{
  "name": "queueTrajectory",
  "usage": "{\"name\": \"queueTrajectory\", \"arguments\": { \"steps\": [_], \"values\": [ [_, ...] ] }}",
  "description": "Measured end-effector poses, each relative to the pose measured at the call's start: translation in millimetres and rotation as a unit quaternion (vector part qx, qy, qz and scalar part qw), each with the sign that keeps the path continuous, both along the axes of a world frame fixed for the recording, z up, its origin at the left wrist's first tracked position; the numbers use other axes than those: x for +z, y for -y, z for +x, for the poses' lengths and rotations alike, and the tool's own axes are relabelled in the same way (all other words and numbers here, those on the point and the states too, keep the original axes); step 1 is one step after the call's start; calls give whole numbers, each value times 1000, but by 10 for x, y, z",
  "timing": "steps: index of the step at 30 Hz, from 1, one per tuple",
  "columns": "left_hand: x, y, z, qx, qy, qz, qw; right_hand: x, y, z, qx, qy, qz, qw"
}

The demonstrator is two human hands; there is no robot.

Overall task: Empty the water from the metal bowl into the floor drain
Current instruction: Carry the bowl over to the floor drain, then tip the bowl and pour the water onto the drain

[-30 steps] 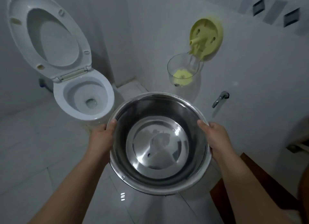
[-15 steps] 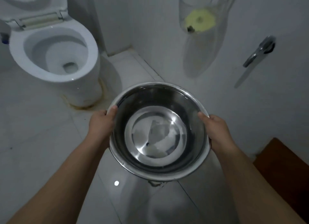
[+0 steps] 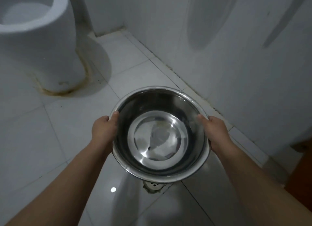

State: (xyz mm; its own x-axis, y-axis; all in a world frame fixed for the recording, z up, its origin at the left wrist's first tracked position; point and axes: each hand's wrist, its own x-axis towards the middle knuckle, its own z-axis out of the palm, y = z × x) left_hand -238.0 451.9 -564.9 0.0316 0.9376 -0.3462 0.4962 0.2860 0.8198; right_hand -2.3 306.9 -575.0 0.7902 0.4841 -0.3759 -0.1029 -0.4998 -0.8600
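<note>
Right now I hold the metal bowl (image 3: 160, 134) in both hands above the white tiled floor (image 3: 67, 124). My left hand (image 3: 103, 129) is closed on the left side of the rim, thumb hooked over the edge and the other fingers hidden beneath. My right hand (image 3: 214, 129) grips the right side the same way, thumb lying inside the rim. The bowl sits roughly level, its mouth facing up at me, and a shallow pool of water lies over the shiny bottom. Just under the near edge of the bowl, part of the floor drain (image 3: 154, 186) shows, the rest covered by the bowl. A toilet (image 3: 42, 40) stands well off to the upper left, with a yellowish stain around its base. The white wall (image 3: 236, 73) runs along the right, close beside the bowl's far edge.
</note>
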Motion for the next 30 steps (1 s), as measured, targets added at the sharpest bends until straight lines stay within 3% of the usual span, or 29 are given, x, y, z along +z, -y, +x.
{"name": "queueTrajectory", "arguments": {
  "steps": [12,30],
  "values": [
    [-786,151,185,-40,-27,-10,999,-893,299,91,-18,2,-29,999],
    [-1125,76,92,-47,-25,26,998,-1221,110,128,0,29,-8,1000]
  ]
}}
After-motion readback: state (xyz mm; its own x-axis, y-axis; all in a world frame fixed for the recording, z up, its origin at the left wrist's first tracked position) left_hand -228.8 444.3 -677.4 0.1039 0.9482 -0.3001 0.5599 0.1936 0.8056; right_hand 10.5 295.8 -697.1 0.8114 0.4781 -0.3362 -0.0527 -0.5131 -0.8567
